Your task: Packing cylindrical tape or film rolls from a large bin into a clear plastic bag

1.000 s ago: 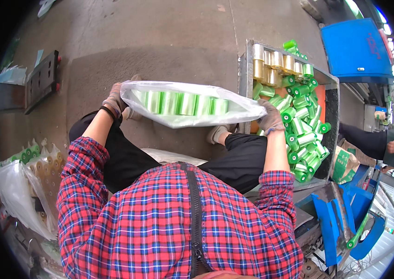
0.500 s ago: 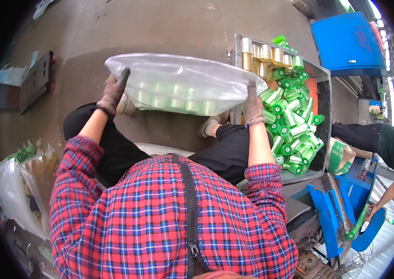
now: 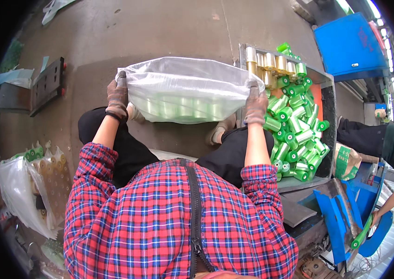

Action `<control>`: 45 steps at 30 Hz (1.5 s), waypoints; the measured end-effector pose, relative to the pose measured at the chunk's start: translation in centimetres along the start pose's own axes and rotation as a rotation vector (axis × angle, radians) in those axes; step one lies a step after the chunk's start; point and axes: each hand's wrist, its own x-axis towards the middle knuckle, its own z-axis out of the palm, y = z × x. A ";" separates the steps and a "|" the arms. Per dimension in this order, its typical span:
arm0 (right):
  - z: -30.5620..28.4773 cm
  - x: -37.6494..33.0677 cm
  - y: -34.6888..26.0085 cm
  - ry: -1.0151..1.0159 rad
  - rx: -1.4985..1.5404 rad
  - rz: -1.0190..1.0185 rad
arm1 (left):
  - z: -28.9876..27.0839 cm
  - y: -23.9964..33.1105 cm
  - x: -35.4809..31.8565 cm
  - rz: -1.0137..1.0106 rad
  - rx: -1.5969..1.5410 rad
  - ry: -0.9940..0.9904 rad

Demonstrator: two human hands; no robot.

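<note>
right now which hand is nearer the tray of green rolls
Right. The right hand grips the plastic bag at its end right beside the tray of green rolls; the left hand holds the bag's far end.

The bag [image 3: 185,88] is thin translucent plastic film, glossy and creased. Both hands wear knit cloth gloves, left hand [image 3: 117,96], right hand [image 3: 255,103]. At 3 o'clock, the rolls [image 3: 297,125] show glossy green film. The floor [image 3: 159,28] is matt, rough concrete.
</note>
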 end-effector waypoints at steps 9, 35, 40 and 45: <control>1.6 -7.8 -7.7 -0.984 -0.934 -0.618 | -1.9 2.4 -1.0 0.426 -0.294 -0.010; 20.8 -8.3 -4.1 -1.046 -1.287 -0.946 | -1.4 6.3 -3.7 0.285 -0.151 -0.655; 22.8 -6.2 2.7 -0.978 -1.215 -1.013 | -2.9 8.1 -3.2 0.186 0.025 -0.712; 23.6 -5.9 4.2 -1.083 -1.201 -0.862 | -3.7 7.5 -2.6 0.141 -0.130 -0.660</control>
